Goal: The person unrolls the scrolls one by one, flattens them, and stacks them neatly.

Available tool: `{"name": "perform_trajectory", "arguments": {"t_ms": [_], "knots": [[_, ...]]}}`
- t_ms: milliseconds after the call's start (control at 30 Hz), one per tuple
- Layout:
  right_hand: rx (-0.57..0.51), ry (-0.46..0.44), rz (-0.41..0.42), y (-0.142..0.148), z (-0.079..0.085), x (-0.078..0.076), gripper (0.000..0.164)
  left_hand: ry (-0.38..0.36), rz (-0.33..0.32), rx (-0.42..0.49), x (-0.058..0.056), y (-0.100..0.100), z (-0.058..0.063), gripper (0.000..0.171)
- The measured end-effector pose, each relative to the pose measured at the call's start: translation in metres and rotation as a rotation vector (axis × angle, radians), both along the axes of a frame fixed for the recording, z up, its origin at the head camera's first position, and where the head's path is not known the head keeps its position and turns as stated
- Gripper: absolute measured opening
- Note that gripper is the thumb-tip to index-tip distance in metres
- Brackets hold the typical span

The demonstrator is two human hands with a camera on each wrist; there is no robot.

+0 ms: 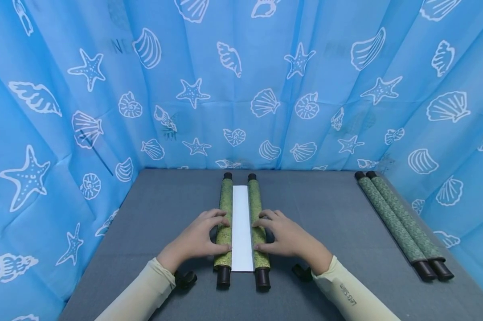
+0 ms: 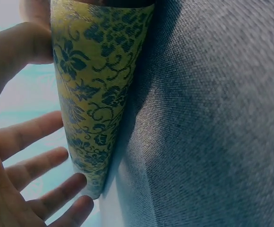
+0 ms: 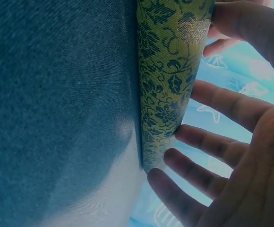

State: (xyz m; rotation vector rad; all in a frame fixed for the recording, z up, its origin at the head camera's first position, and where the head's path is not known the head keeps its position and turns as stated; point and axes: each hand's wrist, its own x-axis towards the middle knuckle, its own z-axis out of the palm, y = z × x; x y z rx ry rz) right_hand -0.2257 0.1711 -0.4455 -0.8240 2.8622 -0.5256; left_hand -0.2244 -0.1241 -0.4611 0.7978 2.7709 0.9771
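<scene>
A partly unrolled scroll lies in the middle of the table, a white strip (image 1: pixel 241 227) showing between its left roll (image 1: pixel 226 200) and right roll (image 1: pixel 255 200). Both rolls wear yellow-green brocade with dark floral patterns and end in dark knobs. My left hand (image 1: pixel 199 234) rests its thumb and fingertips on the left roll, palm held off it. Mirroring that, my right hand (image 1: pixel 285 234) touches the right roll with spread fingers and thumb. Close up, the left wrist view shows the brocade (image 2: pixel 94 85) beside extended fingers; the right wrist view shows similar patterned cloth (image 3: pixel 167 80).
Two green patterned rolls (image 1: pixel 402 218) with dark ends lie side by side at the table's right. The grey table (image 1: pixel 173 191) meets a blue curtain (image 1: pixel 241 89) with white sea shells at the back and sides. Dark wrist mounts (image 1: pixel 185 279) sit under the sleeves.
</scene>
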Motion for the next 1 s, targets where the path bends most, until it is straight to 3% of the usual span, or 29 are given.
{"name": "perform_trajectory", "arguments": {"t_ms": [200, 500, 800, 1000], "knots": [[-0.014, -0.009, 0.030, 0.001, 0.001, 0.000, 0.055, -0.025, -0.035, 0.005, -0.002, -0.002, 0.000, 0.060], [0.008, -0.029, 0.071, 0.008, 0.004, 0.000, 0.047, -0.024, -0.039, -0.006, -0.002, -0.008, 0.000, 0.048], [0.021, 0.007, 0.008, 0.011, 0.005, -0.001, 0.050, 0.027, 0.019, -0.027, -0.001, -0.009, -0.001, 0.043], [0.012, 0.034, -0.013, 0.014, 0.002, -0.002, 0.041, 0.026, 0.054, -0.024, -0.003, -0.012, -0.001, 0.041]]}}
